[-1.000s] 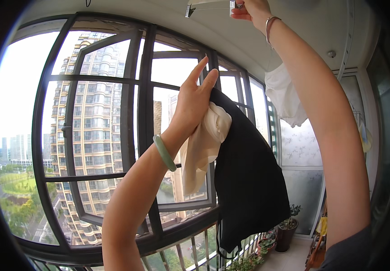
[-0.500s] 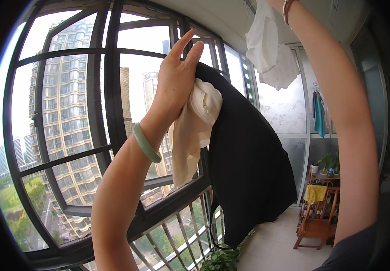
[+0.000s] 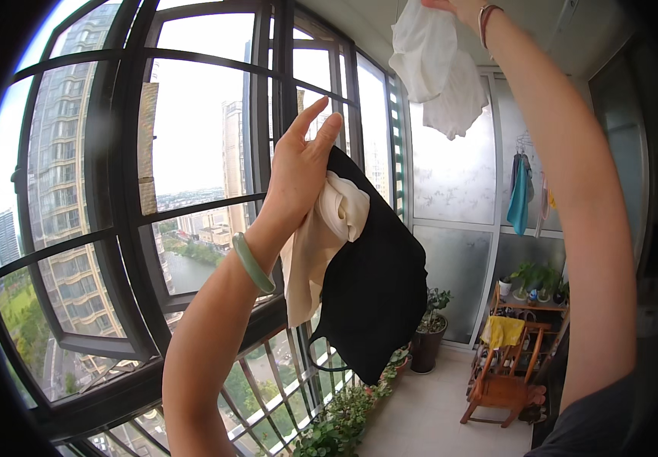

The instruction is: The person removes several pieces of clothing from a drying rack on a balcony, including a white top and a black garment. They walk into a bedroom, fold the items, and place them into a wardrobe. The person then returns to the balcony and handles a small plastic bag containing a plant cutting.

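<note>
My left hand (image 3: 302, 156) is raised in the middle, its thumb and forefinger stretched upward. The other fingers are closed on a black garment (image 3: 378, 282) and a bunched cream garment (image 3: 342, 207). A thin strap loops out at the black garment's lower end, and the cream cloth hangs beside it, nearer my wrist. At the top edge, my right hand (image 3: 462, 9) has its fingers on a sheer white garment (image 3: 439, 68) that hangs down in folds. Part of that hand and the garment's top are cut off by the picture's edge.
Dark-framed windows (image 3: 127, 206) stand along the left, some swung outward, above a metal railing (image 3: 268, 373). Potted plants (image 3: 429, 320) line the floor. A wooden chair (image 3: 500, 381) with a yellow cloth (image 3: 502, 332) stands at the right, near a plant shelf. Farther back hangs a teal cloth (image 3: 521, 199).
The view has shifted, uncovering more floor and plants. My left hand and its garments sit lower, and the black garment hangs narrower. More of my right hand shows at the white garment.
</note>
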`<action>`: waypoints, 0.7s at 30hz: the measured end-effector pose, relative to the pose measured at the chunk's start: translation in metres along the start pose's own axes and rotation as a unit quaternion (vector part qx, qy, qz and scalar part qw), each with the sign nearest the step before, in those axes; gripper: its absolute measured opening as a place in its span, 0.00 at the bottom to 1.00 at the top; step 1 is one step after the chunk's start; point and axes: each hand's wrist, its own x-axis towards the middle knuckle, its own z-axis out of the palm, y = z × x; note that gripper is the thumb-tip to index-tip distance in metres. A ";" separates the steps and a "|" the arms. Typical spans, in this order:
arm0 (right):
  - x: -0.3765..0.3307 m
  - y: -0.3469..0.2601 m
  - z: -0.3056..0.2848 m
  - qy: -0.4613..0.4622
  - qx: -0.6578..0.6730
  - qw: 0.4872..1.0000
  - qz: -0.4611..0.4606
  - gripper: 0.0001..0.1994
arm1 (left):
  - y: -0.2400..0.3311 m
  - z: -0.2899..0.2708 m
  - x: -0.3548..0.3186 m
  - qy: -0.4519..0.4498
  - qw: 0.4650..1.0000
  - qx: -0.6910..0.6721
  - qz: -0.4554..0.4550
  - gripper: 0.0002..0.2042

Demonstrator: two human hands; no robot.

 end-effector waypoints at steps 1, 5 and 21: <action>-0.016 -0.007 0.002 0.002 -0.017 0.999 0.028 0.18 | -0.005 0.005 0.003 0.004 1.000 0.025 0.009 0.28; -0.016 0.025 -0.012 -0.033 -0.031 0.998 0.051 0.23 | -0.012 0.034 0.010 -0.007 0.999 0.041 -0.012 0.27; 0.005 0.128 -0.039 -0.048 0.258 0.965 0.016 0.29 | -0.065 0.121 0.040 -0.014 0.993 0.119 -0.019 0.26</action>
